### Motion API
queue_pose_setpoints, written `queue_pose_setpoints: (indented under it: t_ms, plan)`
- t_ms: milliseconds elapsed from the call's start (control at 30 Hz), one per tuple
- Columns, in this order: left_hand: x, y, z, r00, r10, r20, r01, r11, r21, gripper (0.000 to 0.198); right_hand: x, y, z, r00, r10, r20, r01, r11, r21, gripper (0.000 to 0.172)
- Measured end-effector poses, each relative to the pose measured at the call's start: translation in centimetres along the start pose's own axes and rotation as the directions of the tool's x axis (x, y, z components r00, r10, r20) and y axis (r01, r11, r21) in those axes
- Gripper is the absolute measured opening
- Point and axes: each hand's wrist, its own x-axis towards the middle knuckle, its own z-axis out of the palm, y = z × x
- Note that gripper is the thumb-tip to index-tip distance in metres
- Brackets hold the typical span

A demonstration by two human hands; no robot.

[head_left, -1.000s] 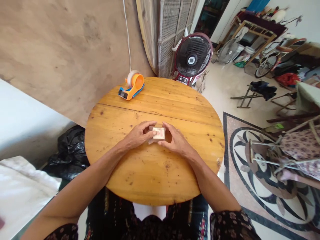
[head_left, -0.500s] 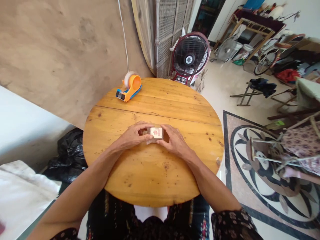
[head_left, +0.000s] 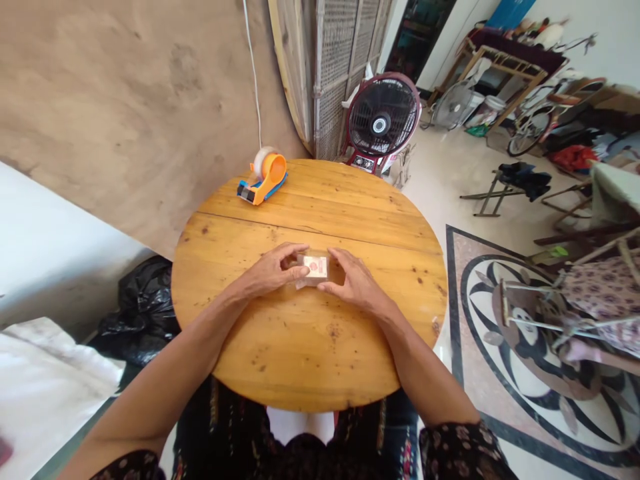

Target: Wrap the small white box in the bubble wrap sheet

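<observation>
A small white box with a red mark (head_left: 316,267) rests near the middle of the round wooden table (head_left: 310,347), with clear film sticking out at its left side. My left hand (head_left: 273,270) grips its left end, the thumb on the near left corner and the fingers behind. Around the right end curves my right hand (head_left: 353,280), thumb and fingers apart, with a small gap between its palm and the box.
An orange and blue tape dispenser (head_left: 265,177) stands at the table's far left edge. Behind the table is a dark red fan (head_left: 383,120). A black plastic bag (head_left: 145,300) lies left of the table.
The right hand's fingers have opened slightly away from the box. The left hand stays on it. The whole view has shifted a little.
</observation>
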Motion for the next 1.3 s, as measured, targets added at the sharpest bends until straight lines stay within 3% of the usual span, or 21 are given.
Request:
queue_pose_setpoints:
  t_ms: [133, 233, 367, 600, 967, 1033, 1200, 1300]
  plan:
    - [-0.1, 0.2, -0.3, 1.000, -0.007, -0.028, 0.007, 1.000, -0.020, 0.057, 0.0, 0.4, -0.5, 1.000, 0.002, 0.012, -0.002, 1.000, 0.010, 0.082]
    - [0.0, 0.3, -0.4, 0.995, 0.074, -0.071, -0.072, 0.997, 0.027, 0.047, 0.1, 0.0, -0.7, 0.999, -0.045, -0.016, 0.046, 0.998, 0.037, 0.073]
    - [0.1, 0.5, -0.3, 0.983, 0.177, -0.050, -0.171, 0.979, 0.108, 0.043, 0.1, -0.8, -0.7, 0.991, -0.106, -0.083, 0.110, 0.993, 0.036, 0.061]
    - [0.1, 0.4, 0.1, 0.980, 0.195, -0.048, -0.186, 0.972, 0.145, 0.037, -0.2, -1.3, -0.2, 0.993, -0.114, -0.036, 0.113, 0.993, -0.038, 0.059]
    - [0.3, -0.5, 0.3, 0.969, 0.241, -0.056, -0.233, 0.965, 0.117, 0.036, 0.1, -2.1, 0.0, 0.971, -0.240, -0.015, 0.220, 0.911, -0.350, 0.039]
    - [0.3, -0.5, 0.2, 0.971, 0.234, -0.053, -0.227, 0.967, 0.112, 0.036, 0.2, -1.9, 0.0, 0.972, -0.234, -0.007, 0.219, 0.920, -0.324, 0.042]
    - [0.3, 0.2, 0.0, 0.986, 0.162, -0.038, -0.156, 0.980, 0.124, 0.041, 0.0, -1.1, -0.7, 0.989, -0.116, -0.096, 0.106, 0.989, -0.103, 0.070]
    - [0.3, 0.4, -0.2, 0.991, 0.121, -0.049, -0.115, 0.986, 0.124, 0.051, -0.1, -1.0, -1.2, 0.993, -0.068, -0.099, 0.064, 0.997, -0.040, 0.074]
